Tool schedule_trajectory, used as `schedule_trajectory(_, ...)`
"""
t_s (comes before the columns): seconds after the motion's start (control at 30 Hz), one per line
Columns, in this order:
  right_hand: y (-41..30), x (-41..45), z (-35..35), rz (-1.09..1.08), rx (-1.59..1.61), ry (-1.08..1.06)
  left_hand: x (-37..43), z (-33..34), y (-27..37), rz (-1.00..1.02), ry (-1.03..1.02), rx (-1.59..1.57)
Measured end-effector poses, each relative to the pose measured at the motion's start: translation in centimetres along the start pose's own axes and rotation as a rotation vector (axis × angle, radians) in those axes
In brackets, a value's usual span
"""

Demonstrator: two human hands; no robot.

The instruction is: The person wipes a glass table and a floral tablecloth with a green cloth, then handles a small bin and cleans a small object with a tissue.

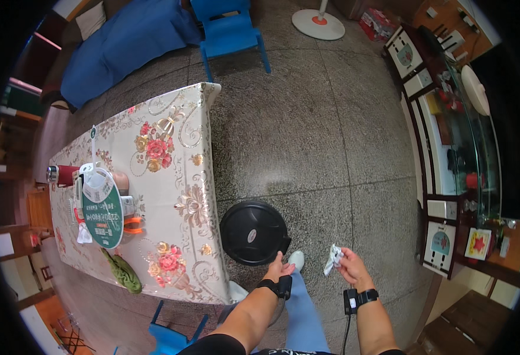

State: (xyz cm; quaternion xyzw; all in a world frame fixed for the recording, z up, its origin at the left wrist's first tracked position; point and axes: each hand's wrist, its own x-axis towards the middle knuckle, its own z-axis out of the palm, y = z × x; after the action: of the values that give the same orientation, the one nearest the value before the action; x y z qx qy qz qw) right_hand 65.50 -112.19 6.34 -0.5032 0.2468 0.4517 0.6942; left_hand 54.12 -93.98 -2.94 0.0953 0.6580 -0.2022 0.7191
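Observation:
Before me on the floor, close against the table's side, stands a black round-lidded bin with its lid down. My left hand is at the lid's near edge by a small tab, its fingers apart and nothing in them. Whether a fingertip touches the lid I cannot tell. Off to the right, above the floor, my right hand pinches a crumpled white wrapper or tissue with dark marks. Both wrists wear black strapped devices with cables.
A table with a floral cloth fills the left, bearing a green round fan, a red flask and a green cloth. Blue chairs stand beyond and below it. A glass-topped cabinet lines the right.

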Motion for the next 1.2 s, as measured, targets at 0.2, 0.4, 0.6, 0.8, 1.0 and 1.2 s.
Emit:
schedule_trajectory(0.2,-0.8,0.7,-1.4,0.105,0.054,-0.031,5.4,0.5,1.3,-0.152,-0.093,-0.65)
schedule_trajectory(0.4,1.3,1.5,-2.3,0.159,0.092,-0.087,5.7,2.2,-0.9,0.358,-0.014,-0.467)
schedule_trajectory(0.6,1.7,1.7,-2.0,0.185,0.068,-0.119,5.8,-2.2,-2.0,0.28,0.129,-0.242)
schedule_trajectory(0.8,2.0,2.4,-2.1,0.192,0.1,-0.103,2.6,-7.1,1.4,0.535,0.134,0.406)
schedule_trajectory(1.0,1.1,2.8,-0.5,0.141,0.073,-0.083,3.4,-6.4,2.3,0.607,0.251,0.21)
schedule_trajectory(1.2,-0.2,3.5,0.2,0.157,0.0,-0.079,6.9,-7.5,-1.2,0.554,-0.03,-0.574)
